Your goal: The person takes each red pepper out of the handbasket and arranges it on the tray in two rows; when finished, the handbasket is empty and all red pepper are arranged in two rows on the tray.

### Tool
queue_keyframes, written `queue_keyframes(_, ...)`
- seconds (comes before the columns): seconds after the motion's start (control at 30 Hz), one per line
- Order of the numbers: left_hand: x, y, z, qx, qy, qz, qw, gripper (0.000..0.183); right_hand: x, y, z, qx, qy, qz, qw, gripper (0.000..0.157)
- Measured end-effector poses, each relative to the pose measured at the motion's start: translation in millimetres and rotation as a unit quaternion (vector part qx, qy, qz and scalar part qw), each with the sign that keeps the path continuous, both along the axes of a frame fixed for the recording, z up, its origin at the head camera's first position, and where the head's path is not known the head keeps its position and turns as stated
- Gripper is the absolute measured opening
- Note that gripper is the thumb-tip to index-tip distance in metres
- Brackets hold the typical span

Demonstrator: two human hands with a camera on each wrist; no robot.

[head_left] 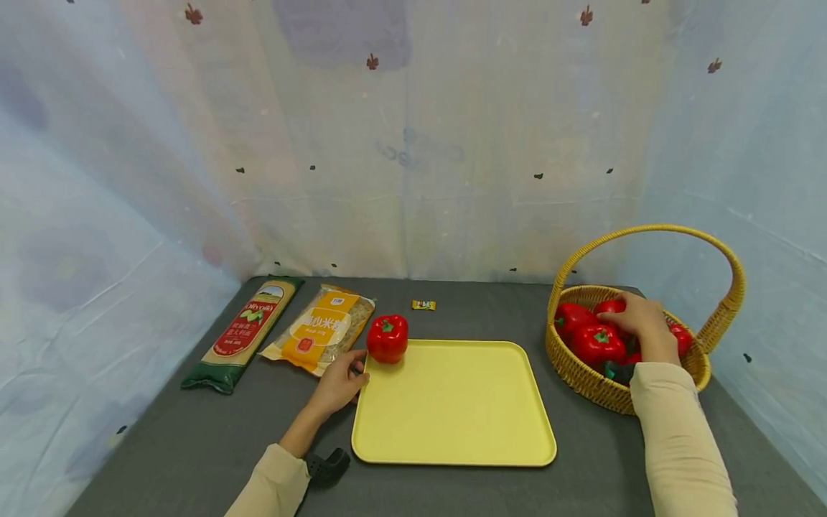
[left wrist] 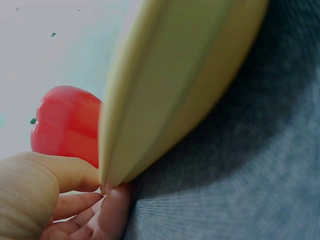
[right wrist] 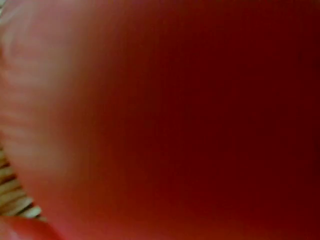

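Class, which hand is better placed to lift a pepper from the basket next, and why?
Probably the right hand: it reaches into the basket, over red peppers, while the left hand grips the yellow tray by its left edge.

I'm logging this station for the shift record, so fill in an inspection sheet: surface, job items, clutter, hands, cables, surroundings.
Surface: dark grey table.
Job items: yellow tray with one red pepper at its far left corner; wicker basket holding more red peppers.
Clutter: green-ended packet and orange packet at far left; small yellow packet beyond the tray.
Hands: left hand pinches the tray's left rim; right hand reaches into the basket, grip unclear.
Cables: nothing seen.
Surroundings: pale curtain with leaf marks behind and beside the table.
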State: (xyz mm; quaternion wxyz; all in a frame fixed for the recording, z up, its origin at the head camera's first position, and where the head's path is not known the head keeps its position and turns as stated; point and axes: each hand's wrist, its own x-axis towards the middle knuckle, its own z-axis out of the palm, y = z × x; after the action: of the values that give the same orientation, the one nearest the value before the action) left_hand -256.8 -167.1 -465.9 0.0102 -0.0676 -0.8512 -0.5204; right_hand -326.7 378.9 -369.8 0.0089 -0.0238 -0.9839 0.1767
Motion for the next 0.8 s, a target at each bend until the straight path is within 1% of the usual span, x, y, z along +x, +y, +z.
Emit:
queue_keyframes(0.13, 0.7, 1, -0.7, -0.003, -0.001, 0.002, 1.0, 0.046, 2.5, -1, 0.1, -0.014, 0.012, -0.001, 1.0, 0.069)
queue_keyframes(0.3, 1.0, 1, -1.7, -0.003, -0.001, 0.003, 1.0, 0.045, 5.5, -1, 1.5, -0.052, 0.055, 0.008, 0.997, 0.062)
queue_keyframes(0.4, 1.3, 1, -1.7, -0.001, 0.0, -0.001, 1.0, 0.045, 7.4, 1, 4.5, -0.062, 0.073, 0.008, 0.995, 0.06)
queue_keyframes(0.63, 1.7, 1, 1.9, 0.0, 0.005, -0.006, 1.0, 0.045, 14.3, 1, 15.5, -0.085, 0.111, 0.0, 0.99, 0.06)
queue_keyframes(0.7, 1.2, 0, 2.2, 0.0, 0.006, -0.006, 1.0, 0.045, 19.2, -1, 20.0, -0.094, 0.124, -0.003, 0.988, 0.06)
queue_keyframes(0.8, 1.2, 0, 2.4, 0.002, 0.003, -0.006, 1.0, 0.045, 29.2, -5, 29.8, -0.11, 0.132, -0.001, 0.985, 0.061)
